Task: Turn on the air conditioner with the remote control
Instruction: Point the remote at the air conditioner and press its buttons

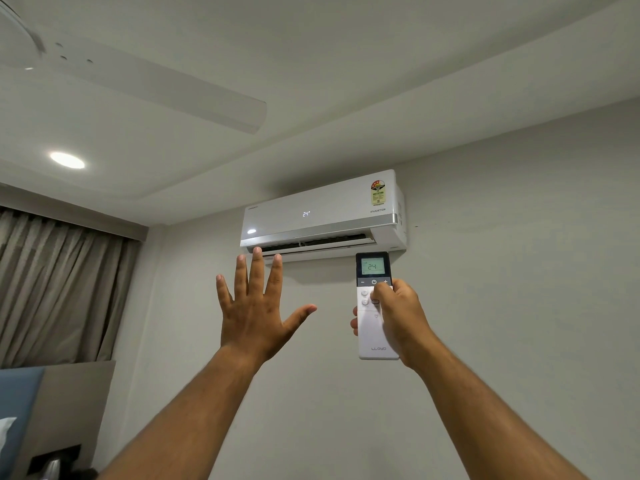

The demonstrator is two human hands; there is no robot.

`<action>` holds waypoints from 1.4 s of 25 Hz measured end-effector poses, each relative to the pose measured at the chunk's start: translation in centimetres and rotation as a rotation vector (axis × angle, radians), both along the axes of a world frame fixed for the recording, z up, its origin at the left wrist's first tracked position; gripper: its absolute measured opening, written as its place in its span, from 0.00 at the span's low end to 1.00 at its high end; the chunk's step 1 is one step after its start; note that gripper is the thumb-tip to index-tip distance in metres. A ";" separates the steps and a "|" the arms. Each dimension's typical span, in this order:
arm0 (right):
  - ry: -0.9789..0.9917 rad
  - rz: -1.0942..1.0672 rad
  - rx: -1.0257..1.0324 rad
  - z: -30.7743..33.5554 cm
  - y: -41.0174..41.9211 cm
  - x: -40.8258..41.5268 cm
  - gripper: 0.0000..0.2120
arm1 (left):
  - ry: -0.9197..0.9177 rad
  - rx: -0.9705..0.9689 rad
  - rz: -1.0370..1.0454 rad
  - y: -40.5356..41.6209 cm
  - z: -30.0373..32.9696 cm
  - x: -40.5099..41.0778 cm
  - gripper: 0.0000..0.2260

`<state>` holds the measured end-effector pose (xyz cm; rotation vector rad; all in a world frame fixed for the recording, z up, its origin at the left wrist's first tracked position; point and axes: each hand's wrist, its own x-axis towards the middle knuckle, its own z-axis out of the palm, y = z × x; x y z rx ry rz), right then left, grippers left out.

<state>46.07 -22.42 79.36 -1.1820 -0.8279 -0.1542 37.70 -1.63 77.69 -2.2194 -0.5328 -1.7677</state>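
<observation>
Two bare forearms rise from the bottom edge of the frame toward a wall. At centre right, the right hand (398, 317) is wrapped around a slim white remote (374, 327), held upright. The thumb (381, 289) rests on the button area just below a dark strip with minus, power and plus marks. Fingertips show at the remote's left edge. Its small screen at the top reads 24, and a brand name is printed near its lower end.

At centre left, the left hand (254, 313) is raised with its back to the camera, empty, fingers spread wide and thumb pointing right. Its fingertips overlap the lower edge of the unit above.

Beyond the hands, at the centre of the frame, a white AC (318, 216) is mounted high on the pale wall (519, 271). Its front panel shows a lit 24, the flap along its underside is slightly open, and a coloured sticker sits at its upper right corner.

At left, grey curtains (59, 289) hang. In the upper left, a white fan blade (166, 88) crosses the ceiling, with a round lit lamp (67, 160) below it.
</observation>
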 end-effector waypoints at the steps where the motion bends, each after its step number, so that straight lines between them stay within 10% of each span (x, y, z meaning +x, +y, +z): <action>1: 0.000 -0.004 -0.004 0.0 0.0 0.0 0.06 | 0.000 0.000 0.002 0.0 0.0 0.0 0.44; 35: -0.007 -0.040 -0.033 -0.6 0.6 0.9 0.07 | 0.020 -0.027 -0.007 -0.1 -0.3 -0.4 0.43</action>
